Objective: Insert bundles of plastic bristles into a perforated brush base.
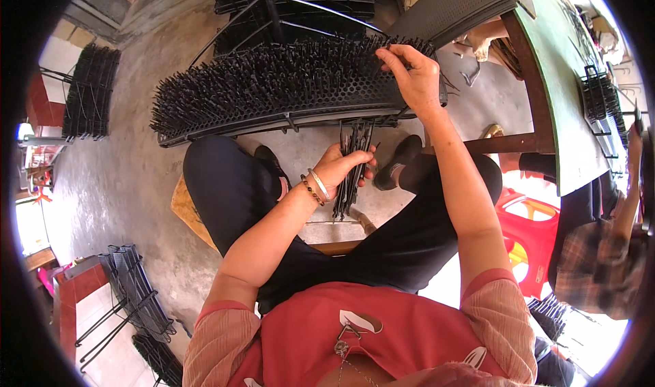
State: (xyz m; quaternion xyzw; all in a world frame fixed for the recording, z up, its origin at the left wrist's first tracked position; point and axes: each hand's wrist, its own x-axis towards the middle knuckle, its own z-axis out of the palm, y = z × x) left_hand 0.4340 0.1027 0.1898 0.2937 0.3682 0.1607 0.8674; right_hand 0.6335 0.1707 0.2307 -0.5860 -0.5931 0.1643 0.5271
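Observation:
A long black perforated rack (pixel 385 92) lies across in front of my knees, its holes packed with upright thin black sticks (pixel 266 80). My left hand (pixel 336 170) is closed round a loose bundle of similar thin black sticks (pixel 355 141), held between my knees just below the rack's front edge. Over the right end of the rack is my right hand (pixel 417 80), thumb and forefinger pinched together among the tips of the standing sticks. Whatever sits in that pinch is too small to make out.
A grey perforated panel (pixel 454 8) leans behind the rack, beside a green-topped table (pixel 546 80). A red plastic stool (pixel 529 233) stands at the right, near another person in a plaid shirt (pixel 600 264). More filled black racks (pixel 92 90) stand at the left.

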